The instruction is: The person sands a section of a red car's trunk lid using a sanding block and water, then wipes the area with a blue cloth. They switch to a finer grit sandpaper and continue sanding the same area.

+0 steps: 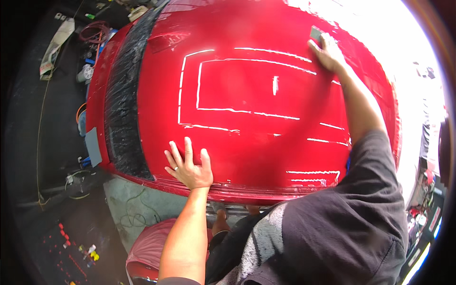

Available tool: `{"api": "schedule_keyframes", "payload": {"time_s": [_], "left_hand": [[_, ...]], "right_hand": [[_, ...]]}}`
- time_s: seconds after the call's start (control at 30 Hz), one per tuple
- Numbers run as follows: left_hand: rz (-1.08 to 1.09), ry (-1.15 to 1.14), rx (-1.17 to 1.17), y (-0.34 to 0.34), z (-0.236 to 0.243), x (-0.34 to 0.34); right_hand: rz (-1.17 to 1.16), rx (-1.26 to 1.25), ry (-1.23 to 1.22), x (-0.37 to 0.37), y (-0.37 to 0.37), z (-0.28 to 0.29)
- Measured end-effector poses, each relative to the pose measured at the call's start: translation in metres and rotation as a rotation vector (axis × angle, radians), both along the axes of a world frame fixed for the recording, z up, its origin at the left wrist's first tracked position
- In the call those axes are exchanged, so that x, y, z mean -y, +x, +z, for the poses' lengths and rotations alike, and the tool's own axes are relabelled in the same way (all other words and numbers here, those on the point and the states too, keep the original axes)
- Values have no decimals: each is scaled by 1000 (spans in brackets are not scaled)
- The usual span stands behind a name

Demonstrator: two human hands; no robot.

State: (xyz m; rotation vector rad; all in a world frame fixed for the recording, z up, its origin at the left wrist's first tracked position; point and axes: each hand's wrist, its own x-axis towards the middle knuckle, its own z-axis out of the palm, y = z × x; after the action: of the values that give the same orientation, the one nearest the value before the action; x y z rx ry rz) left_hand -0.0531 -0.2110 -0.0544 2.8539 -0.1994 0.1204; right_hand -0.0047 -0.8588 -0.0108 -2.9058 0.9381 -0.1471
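My left hand [189, 168] lies flat, fingers spread, on the near edge of a glossy red car roof [232, 156]. A ring shows on one of its fingers. Far to the right, my outstretched right hand [330, 53] holds a small grey-green block [316, 33] against the far part of the roof. Its fingers partly cover the block, so its full shape is hidden. Bright white lines, which look like reflected lights, run across the shiny red surface.
A dark, streaked car window [126, 99] borders the roof on the left. Hoses and a coiled cable [94, 32] lie beyond it on the dark floor. Below the near edge are a red rounded panel [149, 244] and slatted boards [232, 209] by my feet. Strong glare whitens the far right.
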Motion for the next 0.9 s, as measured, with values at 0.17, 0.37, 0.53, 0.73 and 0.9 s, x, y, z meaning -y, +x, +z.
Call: {"api": "schedule_keyframes", "payload": {"time_s": [0.17, 0.37, 0.53, 0.73, 0.9], "left_hand": [[30, -1, -15, -2, 6, 7], [44, 23, -44, -4, 12, 7], [32, -24, 10, -7, 3, 4], [-125, -240, -221, 4, -7, -34], [-499, -213, -254, 15, -12, -142]], "right_hand": [[125, -24, -6, -174, -207, 24], [104, 16, 127, -313, -422, 28], [-209, 203, 61, -360, -397, 4], [188, 56, 253, -586, -202, -1], [218, 50, 222, -541, -257, 11]]}}
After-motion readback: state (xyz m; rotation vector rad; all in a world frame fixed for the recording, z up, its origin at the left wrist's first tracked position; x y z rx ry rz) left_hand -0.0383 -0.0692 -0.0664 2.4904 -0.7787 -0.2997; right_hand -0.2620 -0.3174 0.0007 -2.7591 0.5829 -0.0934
